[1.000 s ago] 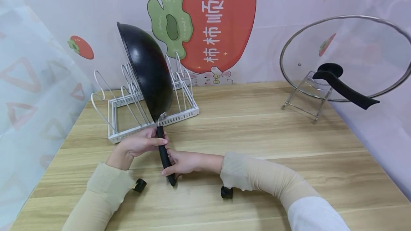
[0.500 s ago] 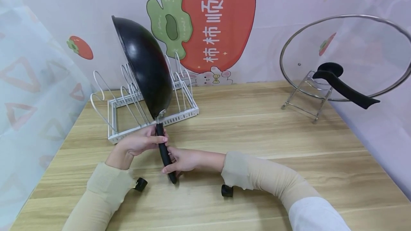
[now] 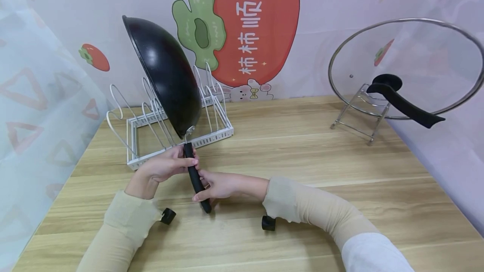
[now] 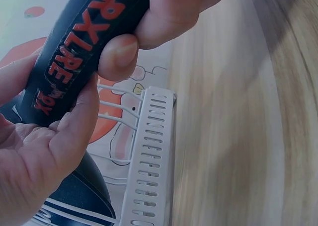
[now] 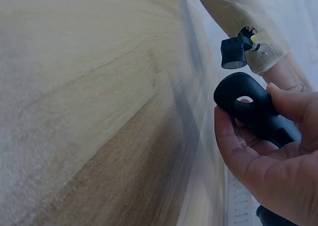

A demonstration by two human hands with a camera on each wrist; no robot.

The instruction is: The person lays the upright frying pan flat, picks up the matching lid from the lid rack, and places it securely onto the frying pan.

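A black wok [image 3: 166,70] stands on its side, tilted left, among the wire loops of a white rack [image 3: 211,139]. Its black handle [image 3: 194,175] points toward me, and red lettering runs along the grip in the left wrist view. My left hand [image 3: 166,166] grips the handle near the wok's bowl, thumb across the top. Farther down, my right hand [image 3: 217,186] holds the same handle near its end. In the right wrist view the right fingers and thumb close around the handle's end [image 5: 243,94], which has a hanging hole.
At the right a glass lid [image 3: 427,62] with a steel rim and black handle leans on a small metal stand [image 3: 372,116]. A printed cloth backdrop [image 3: 314,32] rises behind the wooden table [image 3: 302,154].
The wok has tilted farther left, its upper rim moving left and slightly up. Both hands keep their grip, and the handle's end has shifted a little up and right.
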